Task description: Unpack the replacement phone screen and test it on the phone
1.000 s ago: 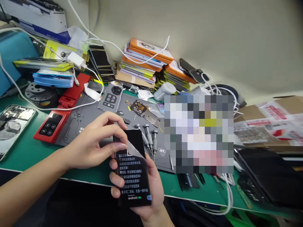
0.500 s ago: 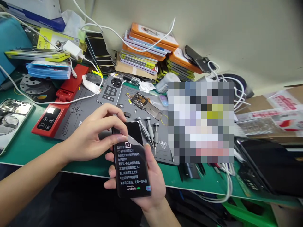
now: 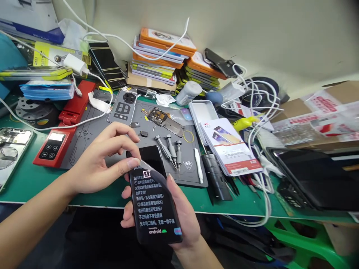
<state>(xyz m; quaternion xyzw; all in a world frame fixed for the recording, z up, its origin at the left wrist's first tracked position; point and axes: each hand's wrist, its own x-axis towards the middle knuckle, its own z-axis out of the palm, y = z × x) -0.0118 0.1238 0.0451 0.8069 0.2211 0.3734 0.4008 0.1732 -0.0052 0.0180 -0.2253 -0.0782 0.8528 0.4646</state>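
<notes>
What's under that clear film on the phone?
Under the film, the phone is black, with a white logo and "android" showing through. Near the top, where the film is lifted, dark glass lies bare. The left hand hides a bit at upper left.

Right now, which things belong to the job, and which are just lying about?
Seemingly in the job:
phone, in the right hand
clear film, pinched by the left hand

Probably just lying about:
three screwdrivers
white stick tool
red device

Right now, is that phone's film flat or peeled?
Partly peeled: the left hand pinches the film, folded back from the top of the phone.
</notes>
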